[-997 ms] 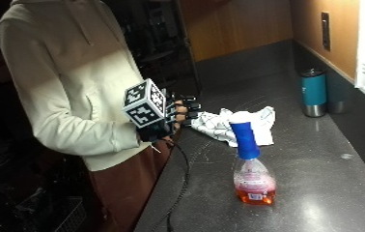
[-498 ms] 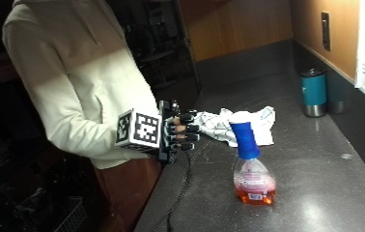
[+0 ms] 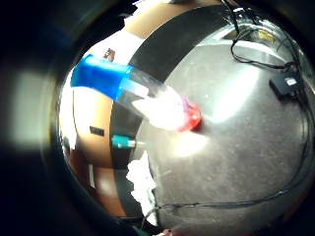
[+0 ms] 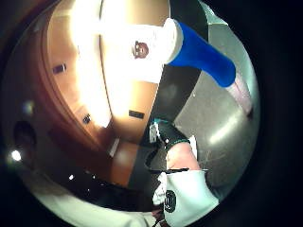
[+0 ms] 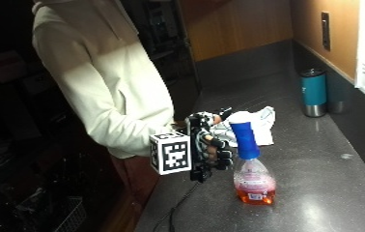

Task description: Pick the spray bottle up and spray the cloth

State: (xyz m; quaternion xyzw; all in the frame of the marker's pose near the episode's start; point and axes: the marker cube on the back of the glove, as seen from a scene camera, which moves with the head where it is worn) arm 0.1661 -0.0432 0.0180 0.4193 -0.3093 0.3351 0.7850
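Observation:
A spray bottle (image 5: 253,180) with a blue spray head and orange liquid stands upright on the dark counter (image 5: 337,193). My gloved right hand (image 5: 209,144) hovers just left of its neck, palm toward the bottle. The fingers are loosely spread and hold nothing, and a small gap shows between them and the bottle. The white cloth (image 5: 258,123) lies crumpled on the counter behind the bottle. Both palm views show the bottle close by: its blue head (image 4: 202,53) and the whole bottle (image 3: 147,98) with the cloth (image 3: 140,184) beyond it.
A teal tumbler (image 5: 313,92) stands by the back wall, far right of the cloth. The counter's front edge runs just below my hand. A black box with cables (image 3: 285,83) lies on the counter. The person in a cream hoodie stands at the counter's left.
My hand has come down from chest height and moved right, ending beside the bottle's neck. Bottle and cloth have not moved.

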